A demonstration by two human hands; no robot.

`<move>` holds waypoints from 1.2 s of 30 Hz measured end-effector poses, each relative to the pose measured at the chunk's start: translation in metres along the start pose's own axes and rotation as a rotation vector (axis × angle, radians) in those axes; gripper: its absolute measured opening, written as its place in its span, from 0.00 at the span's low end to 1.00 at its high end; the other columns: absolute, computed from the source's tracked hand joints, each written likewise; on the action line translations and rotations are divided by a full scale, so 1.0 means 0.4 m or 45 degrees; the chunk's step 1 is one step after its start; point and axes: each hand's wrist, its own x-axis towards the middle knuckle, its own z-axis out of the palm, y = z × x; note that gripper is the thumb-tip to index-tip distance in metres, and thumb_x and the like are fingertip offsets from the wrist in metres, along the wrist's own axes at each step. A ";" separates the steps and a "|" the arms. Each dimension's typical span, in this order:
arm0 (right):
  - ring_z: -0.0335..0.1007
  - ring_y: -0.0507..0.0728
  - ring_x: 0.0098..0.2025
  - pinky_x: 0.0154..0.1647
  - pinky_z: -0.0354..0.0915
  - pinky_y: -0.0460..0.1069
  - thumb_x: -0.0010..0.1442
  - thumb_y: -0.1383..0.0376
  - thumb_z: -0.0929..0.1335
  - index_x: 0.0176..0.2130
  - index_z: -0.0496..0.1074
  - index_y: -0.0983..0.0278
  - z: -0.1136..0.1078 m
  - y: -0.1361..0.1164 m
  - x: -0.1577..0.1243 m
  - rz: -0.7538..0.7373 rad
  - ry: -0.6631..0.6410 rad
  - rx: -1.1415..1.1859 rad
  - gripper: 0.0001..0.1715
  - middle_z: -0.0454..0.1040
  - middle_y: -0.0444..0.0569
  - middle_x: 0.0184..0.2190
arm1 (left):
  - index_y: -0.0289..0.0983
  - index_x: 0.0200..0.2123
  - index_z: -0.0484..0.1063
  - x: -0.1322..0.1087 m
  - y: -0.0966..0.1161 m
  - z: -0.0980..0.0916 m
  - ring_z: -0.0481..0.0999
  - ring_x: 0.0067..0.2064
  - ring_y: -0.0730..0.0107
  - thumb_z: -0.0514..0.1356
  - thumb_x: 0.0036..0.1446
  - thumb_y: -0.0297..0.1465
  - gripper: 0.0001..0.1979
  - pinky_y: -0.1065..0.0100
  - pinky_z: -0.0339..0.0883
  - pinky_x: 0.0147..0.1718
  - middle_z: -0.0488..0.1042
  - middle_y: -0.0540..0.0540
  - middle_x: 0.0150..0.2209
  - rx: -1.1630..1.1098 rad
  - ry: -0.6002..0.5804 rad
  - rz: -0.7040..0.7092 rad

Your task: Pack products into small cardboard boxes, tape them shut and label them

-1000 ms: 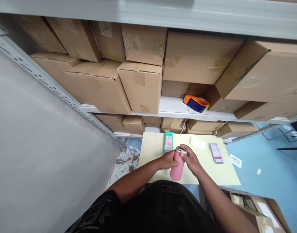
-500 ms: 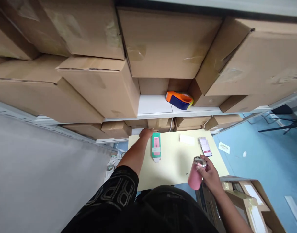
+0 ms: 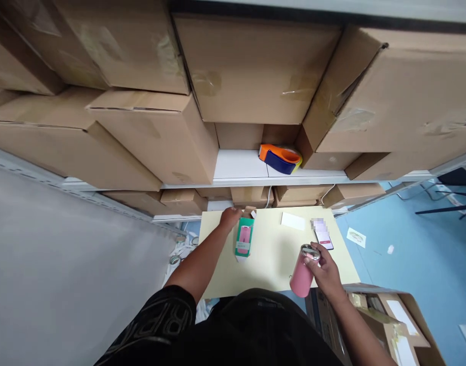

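In my right hand (image 3: 327, 274) is a pink tumbler (image 3: 302, 278) with a shiny silver rim and lid, tilted above the table's near right part. The fingers wrap round it just below the rim. My left hand (image 3: 230, 217) is closed at the far end of a green packaging box (image 3: 244, 237) with a pink tumbler pictured on its front. Brown and white flaps stick out at that far end, beside my fingertips, and a white flap shows at the near end. My left fingers are partly hidden.
On the pale yellow table (image 3: 271, 259) lie a white flat card or box (image 3: 292, 220) and a phone (image 3: 323, 235). Cardboard boxes (image 3: 251, 71) fill the shelves ahead. An orange and blue tape dispenser (image 3: 280, 158) sits on the middle shelf. An open carton (image 3: 398, 325) stands lower right.
The green box has turned slightly, and flaps now show at its far end by my left hand. My right hand and the tumbler have shifted slightly left.
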 end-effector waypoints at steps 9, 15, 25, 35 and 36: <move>0.79 0.61 0.42 0.45 0.74 0.55 0.56 0.47 0.76 0.56 0.72 0.62 0.141 -0.164 0.032 -0.253 -0.039 0.190 0.36 0.81 0.55 0.46 | 0.39 0.28 0.67 -0.311 -0.129 0.026 0.76 0.27 0.69 0.60 0.53 0.30 0.04 0.70 0.69 0.27 0.77 0.50 0.25 -0.753 -0.172 -0.032; 0.78 0.60 0.43 0.49 0.73 0.57 0.55 0.48 0.76 0.58 0.69 0.63 0.318 -0.224 0.061 -0.391 -0.038 0.274 0.38 0.79 0.55 0.48 | 0.39 0.29 0.68 -0.372 -0.197 0.052 0.78 0.28 0.68 0.64 0.54 0.33 0.07 0.68 0.72 0.30 0.76 0.51 0.24 -0.871 -0.150 0.001; 0.74 0.67 0.51 0.55 0.71 0.63 0.55 0.50 0.75 0.58 0.67 0.63 0.377 -0.041 0.054 -0.675 -0.177 -0.418 0.38 0.76 0.58 0.51 | 0.39 0.29 0.67 -0.387 -0.239 0.060 0.77 0.31 0.68 0.61 0.57 0.35 0.08 0.68 0.70 0.32 0.76 0.51 0.27 -0.777 -0.177 0.097; 0.58 0.72 0.69 0.66 0.62 0.69 0.59 0.53 0.75 0.55 0.72 0.59 0.400 0.055 0.046 -0.815 -0.474 -0.663 0.28 0.61 0.59 0.69 | 0.39 0.30 0.70 -0.395 -0.232 0.058 0.74 0.34 0.68 0.58 0.59 0.34 0.07 0.68 0.64 0.35 0.73 0.53 0.29 -0.352 -0.050 0.317; 0.60 0.71 0.68 0.65 0.65 0.68 0.59 0.52 0.74 0.58 0.70 0.58 0.392 0.064 0.042 -0.752 -0.468 -0.610 0.31 0.58 0.59 0.71 | 0.39 0.31 0.70 -0.400 -0.228 0.055 0.75 0.35 0.67 0.58 0.60 0.33 0.06 0.68 0.65 0.36 0.74 0.52 0.30 -0.348 -0.030 0.325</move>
